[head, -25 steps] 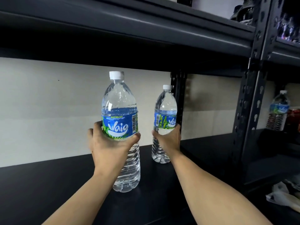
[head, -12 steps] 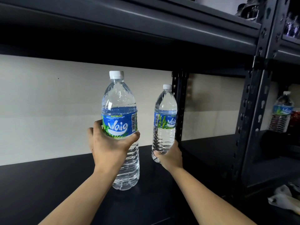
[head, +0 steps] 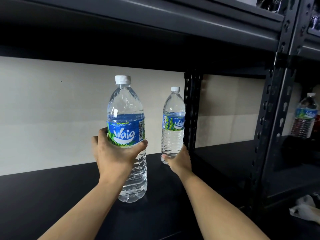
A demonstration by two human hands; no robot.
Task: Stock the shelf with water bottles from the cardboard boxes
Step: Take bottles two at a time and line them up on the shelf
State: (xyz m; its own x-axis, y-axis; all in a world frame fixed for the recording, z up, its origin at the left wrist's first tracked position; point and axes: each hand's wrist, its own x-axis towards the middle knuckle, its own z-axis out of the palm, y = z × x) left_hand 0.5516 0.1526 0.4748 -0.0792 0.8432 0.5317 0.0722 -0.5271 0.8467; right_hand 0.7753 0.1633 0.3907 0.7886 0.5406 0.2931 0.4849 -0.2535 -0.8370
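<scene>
Two clear water bottles with blue labels and white caps stand upright on the dark shelf board (head: pixel 52 196). My left hand (head: pixel 114 153) grips the nearer, larger-looking bottle (head: pixel 126 122) around its middle, just under the label. The farther bottle (head: pixel 173 122) stands near the back wall beside the black upright post. My right hand (head: pixel 178 160) holds it low, fingers curled round its base. No cardboard box is in view.
A black perforated post (head: pixel 190 110) rises right behind the far bottle. Another shelf board (head: pixel 155 23) hangs overhead. A second shelf bay to the right holds another bottle (head: pixel 304 116). Crumpled white material (head: pixel 304 207) lies at the lower right.
My right hand slid down the far bottle from its label to its base. The left hand and its bottle stayed almost still.
</scene>
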